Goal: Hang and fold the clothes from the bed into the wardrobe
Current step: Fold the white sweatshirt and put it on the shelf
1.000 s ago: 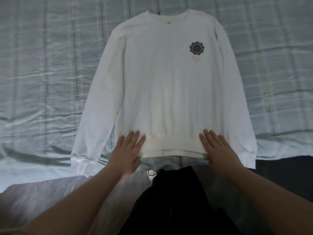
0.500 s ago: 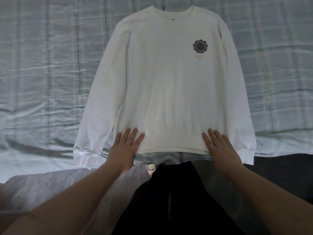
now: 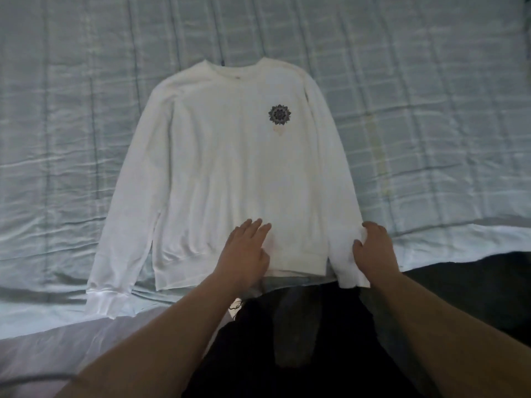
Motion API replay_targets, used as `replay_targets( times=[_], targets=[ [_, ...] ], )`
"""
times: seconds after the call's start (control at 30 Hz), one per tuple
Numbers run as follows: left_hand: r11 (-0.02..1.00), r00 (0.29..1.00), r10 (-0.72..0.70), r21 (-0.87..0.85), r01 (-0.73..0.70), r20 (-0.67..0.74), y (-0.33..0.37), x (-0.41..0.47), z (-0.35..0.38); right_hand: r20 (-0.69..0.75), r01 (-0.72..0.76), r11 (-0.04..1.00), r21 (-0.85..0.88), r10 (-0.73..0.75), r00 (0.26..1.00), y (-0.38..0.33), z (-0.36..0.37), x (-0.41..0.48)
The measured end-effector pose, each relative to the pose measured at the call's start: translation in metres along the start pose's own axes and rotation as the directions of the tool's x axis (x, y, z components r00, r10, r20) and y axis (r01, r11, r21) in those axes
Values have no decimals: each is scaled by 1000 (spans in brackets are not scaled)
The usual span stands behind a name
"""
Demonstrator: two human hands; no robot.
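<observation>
A white sweatshirt (image 3: 227,168) with a dark round flower print on the chest lies flat, front up, on the bed, neck away from me. My left hand (image 3: 244,254) rests flat on its lower hem near the middle, fingers straight. My right hand (image 3: 373,248) grips the cuff end of the right sleeve, thumb and fingers curled round the cloth. The left sleeve lies straight down the sweatshirt's left side.
The bed (image 3: 86,110) wears a wrinkled pale blue checked cover. A black garment (image 3: 287,346) lies heaped at the near edge between my forearms, with light denim peeking from under the sweatshirt's hem. Dark floor shows at the right.
My left hand slid right along the hem to the middle. My right hand shifted from the hem to the right sleeve's cuff and closed on it. The view pulled back.
</observation>
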State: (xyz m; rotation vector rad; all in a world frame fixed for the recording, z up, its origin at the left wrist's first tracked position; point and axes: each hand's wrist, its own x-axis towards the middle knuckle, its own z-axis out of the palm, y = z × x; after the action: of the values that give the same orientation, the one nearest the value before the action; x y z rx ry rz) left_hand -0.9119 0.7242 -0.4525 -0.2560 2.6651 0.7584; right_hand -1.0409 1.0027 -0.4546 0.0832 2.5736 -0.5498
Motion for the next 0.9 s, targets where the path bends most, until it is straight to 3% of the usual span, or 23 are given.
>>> replay_targets(
  times=[0.1, 0.23, 0.4, 0.6, 0.9],
  targets=[
    [994, 998, 57, -99, -55, 18, 52, 43, 17, 77, -133, 991, -28, 135, 988, 16, -1, 23],
    [979, 999, 32, -200, -29, 11, 115, 81, 41, 291, -62, 995, -75, 82, 953, 36, -3, 44],
    [1000, 994, 8, -21, -6, 105, 168, 121, 61, 454, -118, 989, 85, 67, 888, 49, -44, 80],
    [982, 979, 12, 181, -50, 202, 252, 189, 70, 315, -30, 969, 245, -51, 948, 94, -143, 147],
    [959, 986, 112, 247, -139, 122, 358, 305, 88, 118, 77, 982, 175, -99, 988, 167, -244, 274]
  ],
)
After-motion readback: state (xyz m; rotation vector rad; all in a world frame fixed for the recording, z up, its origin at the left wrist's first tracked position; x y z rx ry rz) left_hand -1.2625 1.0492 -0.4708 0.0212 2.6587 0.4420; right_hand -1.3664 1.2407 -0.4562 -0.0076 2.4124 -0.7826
